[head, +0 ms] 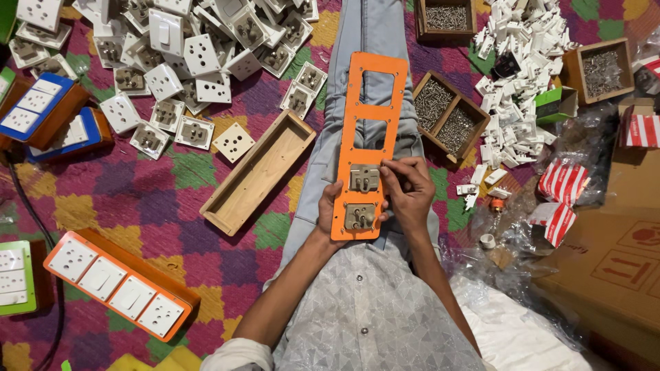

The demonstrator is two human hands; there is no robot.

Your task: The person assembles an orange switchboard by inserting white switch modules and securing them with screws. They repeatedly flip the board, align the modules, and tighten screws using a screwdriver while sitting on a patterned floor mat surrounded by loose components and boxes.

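Going off the orange plate point(366, 130) on the lap: left of it there's an open strip of mat before you hit the empty wooden tray point(258, 172), and past that a big pile of white sockets point(185, 62). The right side is tight, with the screw box point(450, 118) just beside it and white parts point(515, 75) heaped beyond.

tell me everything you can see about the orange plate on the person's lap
The orange plate is a long, flat strip, plastic by its look, lying lengthwise along the person's legs. It has four square openings: the two far ones empty, the two near ones filled with metal-backed sockets. The left hand grips its near end; the right hand touches its right edge.
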